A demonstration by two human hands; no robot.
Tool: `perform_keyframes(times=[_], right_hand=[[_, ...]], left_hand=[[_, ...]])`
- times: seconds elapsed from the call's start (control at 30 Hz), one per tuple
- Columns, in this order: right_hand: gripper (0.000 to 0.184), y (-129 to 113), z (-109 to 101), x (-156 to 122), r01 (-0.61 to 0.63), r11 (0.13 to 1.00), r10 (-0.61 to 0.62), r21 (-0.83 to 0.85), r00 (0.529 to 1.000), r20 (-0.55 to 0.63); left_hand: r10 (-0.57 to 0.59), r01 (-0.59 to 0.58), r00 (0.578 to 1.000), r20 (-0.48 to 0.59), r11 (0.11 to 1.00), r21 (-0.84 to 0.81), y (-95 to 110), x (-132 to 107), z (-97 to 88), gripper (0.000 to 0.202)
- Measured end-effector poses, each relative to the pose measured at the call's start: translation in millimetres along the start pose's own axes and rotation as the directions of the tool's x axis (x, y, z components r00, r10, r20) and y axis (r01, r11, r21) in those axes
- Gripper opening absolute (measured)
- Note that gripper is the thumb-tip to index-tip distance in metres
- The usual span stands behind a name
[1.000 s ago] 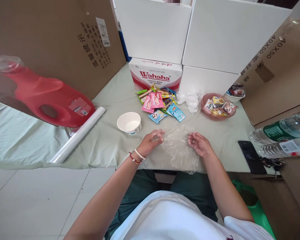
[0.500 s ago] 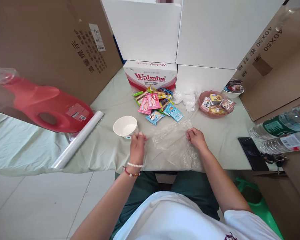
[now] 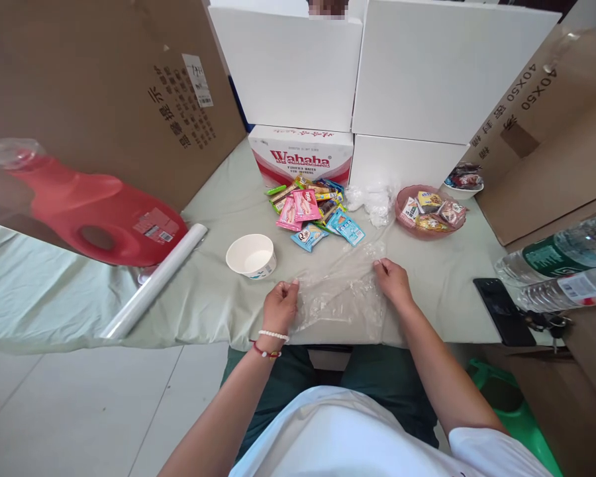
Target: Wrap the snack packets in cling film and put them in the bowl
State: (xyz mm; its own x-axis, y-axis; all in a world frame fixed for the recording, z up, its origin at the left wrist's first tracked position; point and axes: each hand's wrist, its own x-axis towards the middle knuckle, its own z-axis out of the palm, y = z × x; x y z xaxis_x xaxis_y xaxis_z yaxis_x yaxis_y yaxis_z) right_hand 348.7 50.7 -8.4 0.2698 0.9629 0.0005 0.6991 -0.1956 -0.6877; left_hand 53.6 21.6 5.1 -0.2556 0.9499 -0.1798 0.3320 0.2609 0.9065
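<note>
A sheet of clear plastic film (image 3: 342, 301) stretches between my two hands, wrinkled and low over the table. My left hand (image 3: 281, 303) pinches its left edge, close below the white paper bowl (image 3: 251, 256), which stands upright and holds nothing I can see. At the right edge, my right hand (image 3: 392, 279) grips the film between thumb and fingers. Beyond the film lies a pile of wrapped snacks (image 3: 305, 205), pink, blue and yellow. Crumpled clear plastic (image 3: 372, 203) rests beside that pile, and a pink glass bowl (image 3: 408, 228) with packaged snacks sits to its right.
A roll of film (image 3: 153, 281) lies by a red detergent bottle (image 3: 104, 212) at left. Behind the snacks is a Wahaha box (image 3: 300, 157). On the right are a phone (image 3: 503, 311), keys (image 3: 551, 321), water bottles (image 3: 571, 248) and a white bowl (image 3: 464, 191) of packets.
My left hand has moved down and slightly right, away from the paper bowl, and now pinches the film's left edge. The film is spread wider; my right hand has barely moved.
</note>
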Motion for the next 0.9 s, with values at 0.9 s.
perform_keyframes(times=[0.9], right_hand=[[0.049, 9, -26, 11, 0.201, 0.965, -0.202, 0.169, 0.979, -0.014]], left_hand=[[0.394, -0.43, 0.787, 0.474, 0.902, -0.035, -28, 11, -33.8, 0.036]])
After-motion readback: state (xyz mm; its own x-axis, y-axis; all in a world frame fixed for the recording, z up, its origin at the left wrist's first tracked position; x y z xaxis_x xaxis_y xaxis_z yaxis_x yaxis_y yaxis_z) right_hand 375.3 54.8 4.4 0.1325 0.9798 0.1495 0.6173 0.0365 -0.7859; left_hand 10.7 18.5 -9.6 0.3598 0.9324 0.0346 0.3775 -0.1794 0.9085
